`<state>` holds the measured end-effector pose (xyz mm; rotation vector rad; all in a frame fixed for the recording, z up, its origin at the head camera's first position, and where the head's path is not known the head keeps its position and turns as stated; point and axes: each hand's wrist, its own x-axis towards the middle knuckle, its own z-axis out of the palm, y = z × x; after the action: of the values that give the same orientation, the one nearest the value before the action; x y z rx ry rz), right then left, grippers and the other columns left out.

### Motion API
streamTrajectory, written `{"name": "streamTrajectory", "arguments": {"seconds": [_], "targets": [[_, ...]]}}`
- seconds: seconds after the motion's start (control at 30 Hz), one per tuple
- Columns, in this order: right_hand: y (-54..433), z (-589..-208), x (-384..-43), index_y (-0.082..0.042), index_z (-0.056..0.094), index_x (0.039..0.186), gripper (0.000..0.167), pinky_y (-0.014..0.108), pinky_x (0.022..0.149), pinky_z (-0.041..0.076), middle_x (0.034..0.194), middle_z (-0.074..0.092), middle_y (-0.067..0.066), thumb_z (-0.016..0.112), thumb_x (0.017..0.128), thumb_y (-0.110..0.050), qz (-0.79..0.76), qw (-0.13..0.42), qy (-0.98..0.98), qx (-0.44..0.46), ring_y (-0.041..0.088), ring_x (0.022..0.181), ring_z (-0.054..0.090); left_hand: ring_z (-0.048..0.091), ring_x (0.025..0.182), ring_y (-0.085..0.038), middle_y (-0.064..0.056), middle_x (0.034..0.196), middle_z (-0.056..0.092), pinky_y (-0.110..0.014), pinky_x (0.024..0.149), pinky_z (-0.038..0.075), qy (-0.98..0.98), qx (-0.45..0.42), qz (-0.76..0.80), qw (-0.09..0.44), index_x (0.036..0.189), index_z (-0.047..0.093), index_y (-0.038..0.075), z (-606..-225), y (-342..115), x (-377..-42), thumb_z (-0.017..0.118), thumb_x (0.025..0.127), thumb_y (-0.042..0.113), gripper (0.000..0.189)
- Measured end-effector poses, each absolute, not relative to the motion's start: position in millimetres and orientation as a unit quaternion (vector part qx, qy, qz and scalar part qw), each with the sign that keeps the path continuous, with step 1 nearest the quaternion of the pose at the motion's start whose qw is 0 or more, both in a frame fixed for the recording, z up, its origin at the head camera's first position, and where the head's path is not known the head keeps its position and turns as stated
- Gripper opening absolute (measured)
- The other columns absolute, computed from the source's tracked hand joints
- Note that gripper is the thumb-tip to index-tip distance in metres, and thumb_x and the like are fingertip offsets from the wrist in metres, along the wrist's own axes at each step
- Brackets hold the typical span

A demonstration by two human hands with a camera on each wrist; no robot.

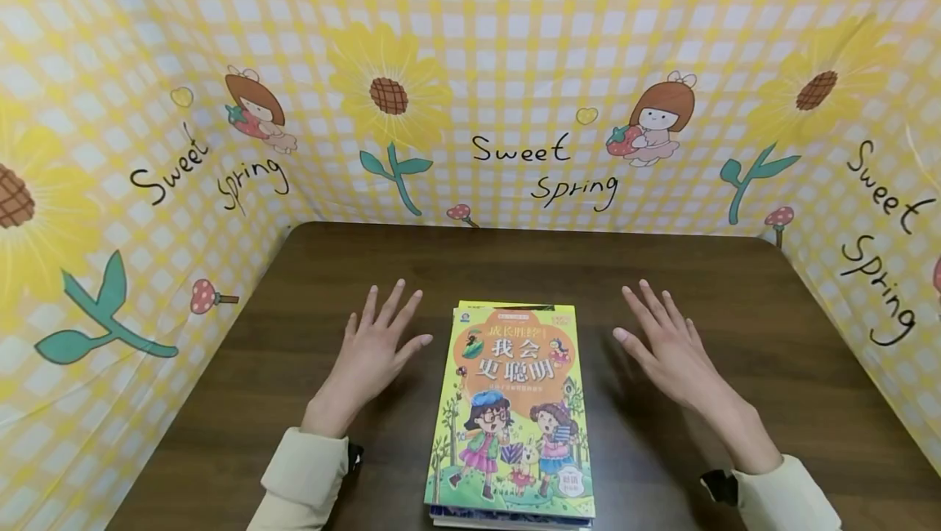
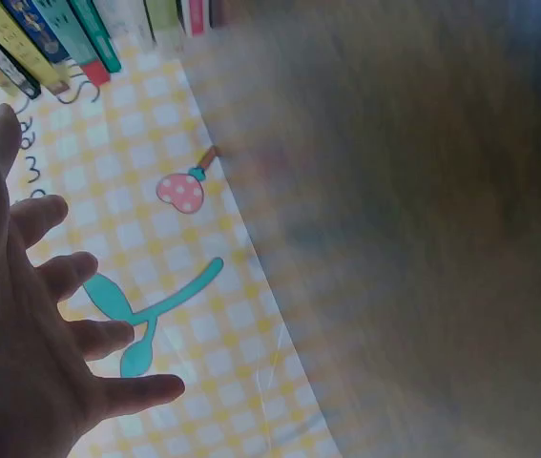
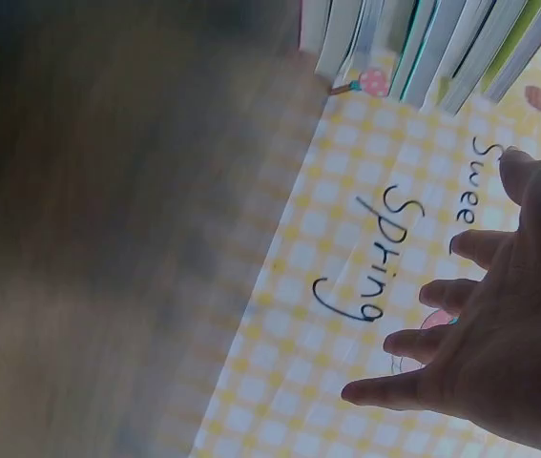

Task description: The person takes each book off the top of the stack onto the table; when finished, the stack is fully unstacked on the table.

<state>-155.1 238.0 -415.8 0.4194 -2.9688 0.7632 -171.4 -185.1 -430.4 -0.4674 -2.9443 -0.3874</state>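
A stack of books sits on the brown table, its top picture book (image 1: 481, 368) carrying an orange and yellow-green cover with cartoon children and Chinese characters. On the stack's left side my left hand (image 1: 375, 355) is spread, palm down, fingers apart and holding nothing. My right hand (image 1: 672, 355) is spread in the same way on the other side, also apart from the books. In the left wrist view, colourful book spines (image 2: 46, 38) show at the top, beyond the thumb. The right wrist view shows the pale page edges of the books (image 3: 423, 48).
The dark wooden table (image 1: 367, 257) has rounded far corners. A yellow checked cloth (image 1: 515, 65) printed with sunflowers and "Sweet Spring" hangs along its back and both sides. Light sleeves with dark wrist bands cover both forearms.
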Motion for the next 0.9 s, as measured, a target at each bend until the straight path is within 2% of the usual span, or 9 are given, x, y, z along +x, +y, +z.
{"name": "streamTrajectory", "arguments": {"seconds": [0.17,0.37,0.6,0.73,0.9], "targets": [[227,-417,-141,-0.025,0.014,0.156,0.066,0.075,0.101,0.009,0.162,0.002,0.006,0.045,0.101,-0.043,0.268,0.040,-0.952,0.144,0.039,0.146,0.000,0.004,0.145,-0.039,-0.003,0.162,0.010,-0.070,0.103,0.022,-0.971,-0.165,-0.159,0.069,0.155,0.023,0.025,-431,-176,-161,0.049,0.096,0.054,0.071],[206,-422,-122,-0.023,0.020,0.156,0.063,0.072,0.103,0.013,0.161,0.010,0.008,0.049,0.101,-0.036,0.313,0.054,-0.935,0.160,0.040,0.145,0.006,0.011,0.145,-0.039,-0.006,0.160,0.016,-0.072,0.097,0.028,-0.954,-0.185,-0.229,0.062,0.155,0.025,0.022,-436,-165,-146,0.051,0.098,0.046,0.067],[182,-434,-100,-0.033,0.008,0.156,0.066,0.066,0.106,0.019,0.162,0.009,-0.001,0.047,0.102,-0.030,0.389,0.029,-0.905,0.169,0.035,0.146,0.010,0.012,0.146,-0.029,0.005,0.160,0.016,-0.068,0.103,0.025,-0.919,-0.184,-0.350,0.013,0.155,0.018,0.034,-441,-157,-124,0.047,0.100,0.044,0.063],[177,-436,-93,-0.035,0.006,0.155,0.067,0.064,0.107,0.020,0.162,0.008,-0.005,0.047,0.103,-0.029,0.410,0.017,-0.897,0.166,0.033,0.146,0.011,0.013,0.146,-0.026,0.010,0.160,0.015,-0.062,0.107,0.024,-0.900,-0.193,-0.390,-0.006,0.155,0.018,0.033,-440,-153,-119,0.048,0.100,0.041,0.063],[175,-439,-89,-0.038,0.006,0.155,0.062,0.066,0.105,0.022,0.161,0.009,-0.004,0.042,0.104,-0.030,0.438,-0.013,-0.886,0.155,0.033,0.145,0.014,0.012,0.146,-0.020,0.013,0.160,0.009,-0.058,0.109,0.024,-0.879,-0.193,-0.432,-0.057,0.155,0.014,0.033,-436,-148,-113,0.052,0.099,0.041,0.069]]}}
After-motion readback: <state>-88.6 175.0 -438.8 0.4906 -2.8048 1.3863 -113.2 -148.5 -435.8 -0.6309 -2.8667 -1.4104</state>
